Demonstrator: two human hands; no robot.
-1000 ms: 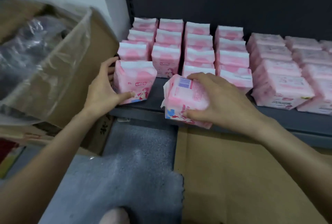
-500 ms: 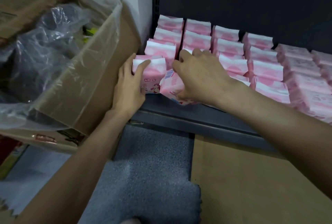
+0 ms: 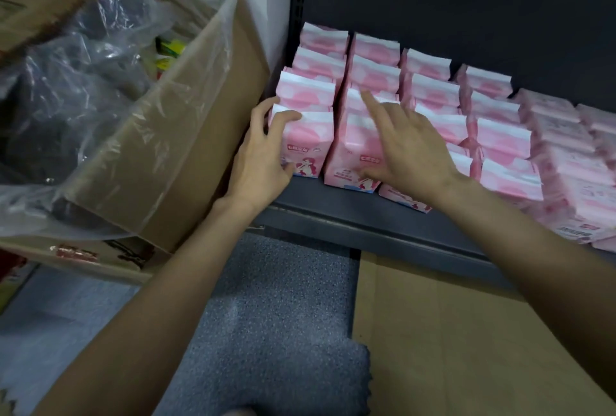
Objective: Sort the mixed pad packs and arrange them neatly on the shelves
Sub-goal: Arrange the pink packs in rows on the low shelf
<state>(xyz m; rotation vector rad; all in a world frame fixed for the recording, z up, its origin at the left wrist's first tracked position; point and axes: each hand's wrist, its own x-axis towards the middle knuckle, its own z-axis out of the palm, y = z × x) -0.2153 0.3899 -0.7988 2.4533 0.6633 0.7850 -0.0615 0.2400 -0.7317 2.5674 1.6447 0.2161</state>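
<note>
Pink pad packs stand upright in rows running front to back on a dark shelf [image 3: 333, 212] — the leftmost row shows four, the next four, the third about five though the right hand covers part of it, and the fourth about five. Further right lie paler pink packs [image 3: 573, 162] in at least two more rows; blur keeps me from counting them.

The left hand [image 3: 263, 155] grips the front pack of the leftmost row [image 3: 308, 145], thumb curled over its white top edge and fingers [image 3: 288, 167] wrapped against its left side and lower front. The right hand [image 3: 403, 145] lies flat across the front pack of the second row [image 3: 351, 152], its fingers straight and spread apart, the forefinger reaching up toward the pack behind. These two front packs stand side by side, touching, near the shelf's front lip. One more pack [image 3: 405, 199] lies tilted at the edge under the right wrist.

Left of the shelf sits a large cardboard box [image 3: 186, 149] lined with clear plastic film [image 3: 83, 82]; yellow-green items [image 3: 170, 52] show inside it. A white wall rises behind the box. Below — a speckled grey foam mat [image 3: 276, 315] and flattened cardboard [image 3: 450, 332] on the floor.
</note>
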